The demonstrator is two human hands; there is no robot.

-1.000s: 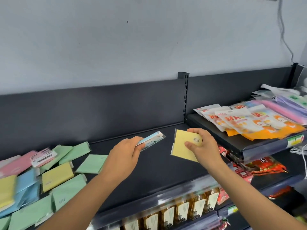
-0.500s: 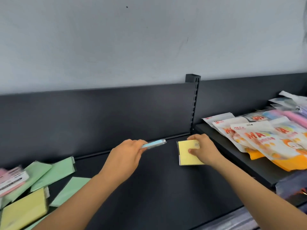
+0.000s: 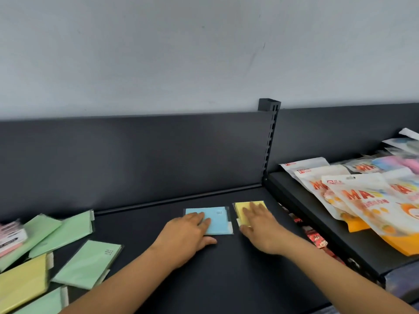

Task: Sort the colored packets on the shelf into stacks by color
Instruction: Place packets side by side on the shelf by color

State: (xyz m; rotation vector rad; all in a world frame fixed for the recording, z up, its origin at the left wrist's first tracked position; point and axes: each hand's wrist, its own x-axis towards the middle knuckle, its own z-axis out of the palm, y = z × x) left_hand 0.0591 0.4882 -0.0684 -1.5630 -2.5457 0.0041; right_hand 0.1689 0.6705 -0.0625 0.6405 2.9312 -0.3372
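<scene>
The slotted upright (image 3: 270,137) at the back of the dark shelf (image 3: 204,282) served as the marker. Just in front of its foot lay a yellow packet (image 3: 243,206), flat on the shelf, and the right hand (image 3: 260,226) rested on the packet's near half with fingers straight and spread, gripping nothing. A little farther left of the upright lay a blue packet (image 3: 218,219), just beside the yellow one with a narrow gap between them. The left hand (image 3: 188,234) lay flat on the blue packet's near left corner, fingers extended, thumb on the bare shelf. Well to the left of the upright sat a loose scatter of green packets (image 3: 88,264), another yellow packet (image 3: 22,283) and a pink packet (image 3: 10,240). To the right of the upright, snack bags (image 3: 362,200) overlapped on a raised shelf.
</scene>
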